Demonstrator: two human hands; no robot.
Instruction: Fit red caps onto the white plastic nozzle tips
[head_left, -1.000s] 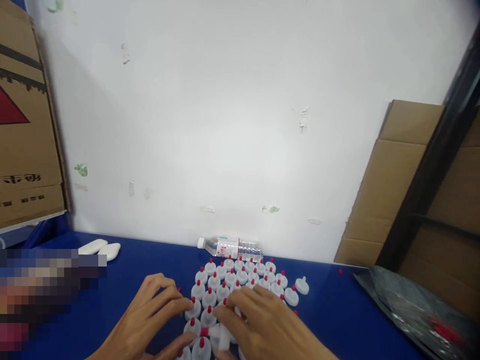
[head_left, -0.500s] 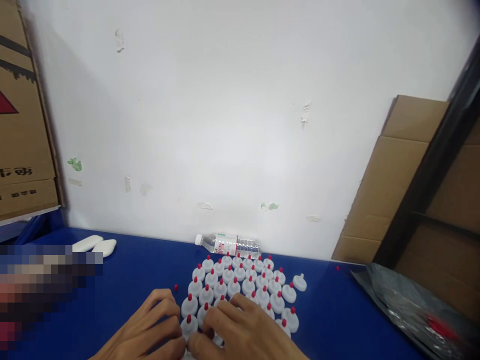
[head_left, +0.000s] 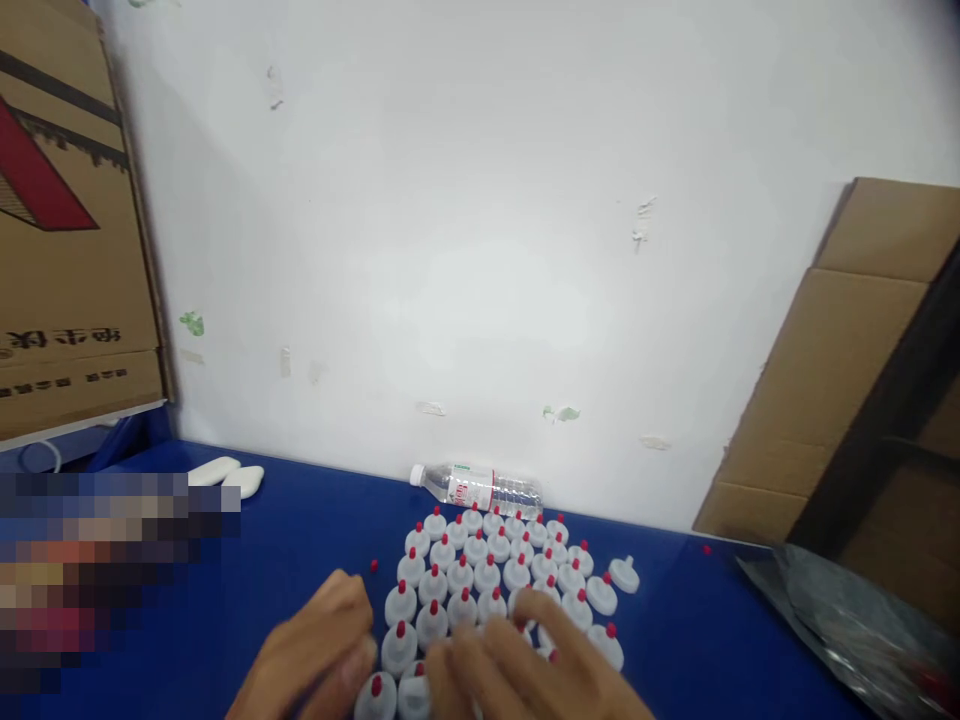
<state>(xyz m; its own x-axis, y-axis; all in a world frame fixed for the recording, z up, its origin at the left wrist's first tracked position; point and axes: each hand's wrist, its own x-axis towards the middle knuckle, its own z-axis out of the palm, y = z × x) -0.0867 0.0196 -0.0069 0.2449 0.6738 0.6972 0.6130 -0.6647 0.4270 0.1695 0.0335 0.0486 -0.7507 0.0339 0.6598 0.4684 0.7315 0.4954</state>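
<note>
Several translucent white caps with small red tips stand in close rows on the blue table. My left hand is at the left side of the rows, its fingers curled in and pressed together; anything in them is hidden. Over the front right rows is my right hand, smeared by motion, its fingers bent down among the caps. Its nearest fingers are beside a front cap, and whether they grip it cannot be made out. One cap without a red tip sits apart on the right.
A clear plastic bottle lies behind the rows against the white wall. Loose red tips are on the table. White oval objects lie at back left, below a cardboard box. A grey plastic bag is at right.
The view has swung left, so everything sits further right in the picture. My hands have parted slightly, and a front left cap now shows between them. My left fingers are more tightly curled.
</note>
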